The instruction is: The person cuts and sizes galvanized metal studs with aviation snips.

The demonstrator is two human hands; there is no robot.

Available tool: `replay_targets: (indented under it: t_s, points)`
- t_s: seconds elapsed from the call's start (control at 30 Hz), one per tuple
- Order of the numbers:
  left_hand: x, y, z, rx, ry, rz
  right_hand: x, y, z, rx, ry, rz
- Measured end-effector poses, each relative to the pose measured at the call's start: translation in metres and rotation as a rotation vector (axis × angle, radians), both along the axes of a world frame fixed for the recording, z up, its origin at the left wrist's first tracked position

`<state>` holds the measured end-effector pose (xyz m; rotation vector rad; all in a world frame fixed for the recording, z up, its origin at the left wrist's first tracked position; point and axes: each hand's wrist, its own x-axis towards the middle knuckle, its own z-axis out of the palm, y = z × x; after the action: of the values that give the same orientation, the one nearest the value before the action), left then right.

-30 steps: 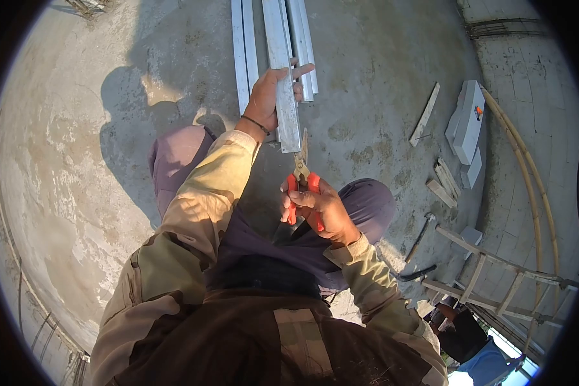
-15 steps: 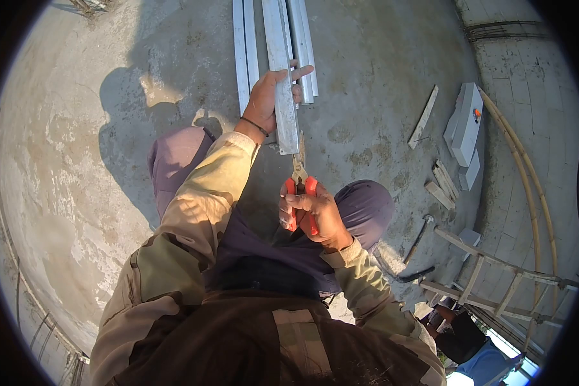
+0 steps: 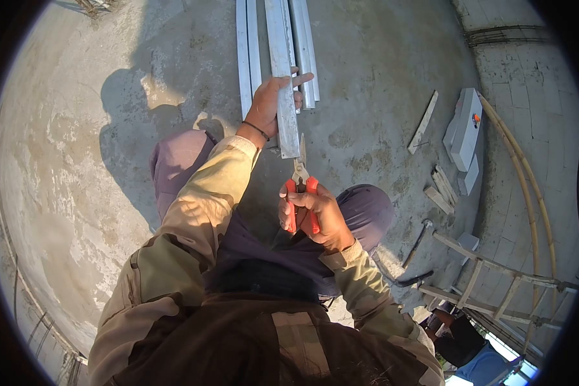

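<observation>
My left hand [image 3: 264, 108] is wrapped round a long metal channel [image 3: 287, 128], thumb across its face and one finger stretched out past its right edge. The channel's near end points toward me. Red-handled tin snips [image 3: 300, 171] are in my right hand [image 3: 327, 215], fingers closed round the handles. The snips' blades are parted at the channel's near end, one blade showing along its right side; whether the other touches the metal is hidden. More metal channels, a pair at left [image 3: 244, 58] and others at right [image 3: 307, 58], lie on the concrete floor beyond.
To the right lie a wooden strip [image 3: 423, 122], short wood pieces [image 3: 441, 190], white blocks [image 3: 464, 132] and a hammer [image 3: 418, 243]. Bamboo poles [image 3: 524, 161] and a ladder [image 3: 489, 257] stand farther right. Another person [image 3: 460, 338] is at lower right.
The view has shifted slightly, so the channels sit a little lower and to the right. Both hands keep the same hold, and the snips stay at the channel's end.
</observation>
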<state>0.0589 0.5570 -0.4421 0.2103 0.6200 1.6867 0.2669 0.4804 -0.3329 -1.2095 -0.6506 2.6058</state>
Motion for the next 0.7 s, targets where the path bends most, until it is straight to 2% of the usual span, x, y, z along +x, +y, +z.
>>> replay_targets:
  t_s: [0.7]
  points:
    - [0.000,0.002,-0.002,-0.041,-0.001,0.015,0.001,0.006,-0.010,-0.013,-0.033,0.045]
